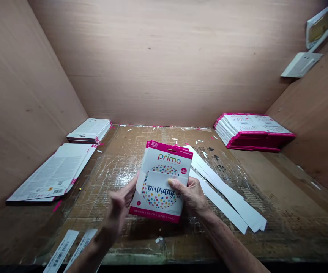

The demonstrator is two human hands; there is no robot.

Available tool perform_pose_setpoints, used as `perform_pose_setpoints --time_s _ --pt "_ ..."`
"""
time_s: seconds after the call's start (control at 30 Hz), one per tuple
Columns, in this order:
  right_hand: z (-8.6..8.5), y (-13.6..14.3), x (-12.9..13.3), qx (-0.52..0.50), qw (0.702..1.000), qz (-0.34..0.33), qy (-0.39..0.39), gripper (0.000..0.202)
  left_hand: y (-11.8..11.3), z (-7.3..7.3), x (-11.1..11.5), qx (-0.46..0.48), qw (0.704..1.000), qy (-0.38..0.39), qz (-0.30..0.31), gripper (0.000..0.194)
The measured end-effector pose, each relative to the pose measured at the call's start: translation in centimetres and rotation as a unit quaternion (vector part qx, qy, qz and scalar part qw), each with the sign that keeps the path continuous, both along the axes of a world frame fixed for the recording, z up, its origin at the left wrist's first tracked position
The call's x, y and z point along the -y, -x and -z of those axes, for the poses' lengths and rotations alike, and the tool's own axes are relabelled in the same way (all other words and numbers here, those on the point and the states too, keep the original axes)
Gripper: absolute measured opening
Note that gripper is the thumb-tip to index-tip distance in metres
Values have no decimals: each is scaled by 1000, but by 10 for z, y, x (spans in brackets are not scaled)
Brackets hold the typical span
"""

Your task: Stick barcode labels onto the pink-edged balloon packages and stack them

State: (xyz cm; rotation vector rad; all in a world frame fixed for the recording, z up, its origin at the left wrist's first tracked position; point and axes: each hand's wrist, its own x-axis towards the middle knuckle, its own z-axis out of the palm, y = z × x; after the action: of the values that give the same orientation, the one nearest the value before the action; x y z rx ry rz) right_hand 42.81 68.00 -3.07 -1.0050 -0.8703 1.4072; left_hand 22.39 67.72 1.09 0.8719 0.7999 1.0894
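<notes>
My right hand [194, 191] grips a small stack of flat balloon boxes [164, 203] by the right side, thumb pressed on the front. The top box is white with magenta edges, a "prima" logo and a dotted balloon print. A white paper strip [160, 177] lies across its front, under the thumb. At the left edge of the stack is my left hand [122, 197], blurred, with its fingers stretched along the edge and its thumb apart. Some fingers of both hands are hidden behind the boxes. The stack is tilted above the table.
Long white paper strips [223, 185] lie right of the boxes. Barcode label strips [60, 252] are at the front left. Flat boxes lie in piles at left [55, 170] and back left [91, 129]. A magenta-edged pile [255, 131] stands back right. Wooden panels [164, 64] enclose the cardboard-covered table [118, 151].
</notes>
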Motion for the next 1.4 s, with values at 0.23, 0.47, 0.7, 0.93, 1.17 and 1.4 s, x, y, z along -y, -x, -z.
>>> perform_pose_setpoints --time_s 0.23,0.47,0.7,0.93,1.17,1.4 --pt "-8 -2 2 43 999 -4 -31 30 1 -13 -20 -69 997 14 -10 27" --pt "-13 -8 5 69 996 -54 -29 29 12 -19 -27 -112 970 25 215 33" --pt "-17 -8 0 108 989 -100 -31 36 16 -18 -25 -170 966 0 196 30" --pt "-27 -3 3 59 988 -141 -13 36 22 -18 -33 -146 957 38 249 30" --pt "-28 2 3 107 986 -123 -16 31 17 -14 -28 -161 967 21 195 27" --pt "-14 30 -14 111 965 -213 -101 51 75 -42 -12 -131 991 11 19 27"
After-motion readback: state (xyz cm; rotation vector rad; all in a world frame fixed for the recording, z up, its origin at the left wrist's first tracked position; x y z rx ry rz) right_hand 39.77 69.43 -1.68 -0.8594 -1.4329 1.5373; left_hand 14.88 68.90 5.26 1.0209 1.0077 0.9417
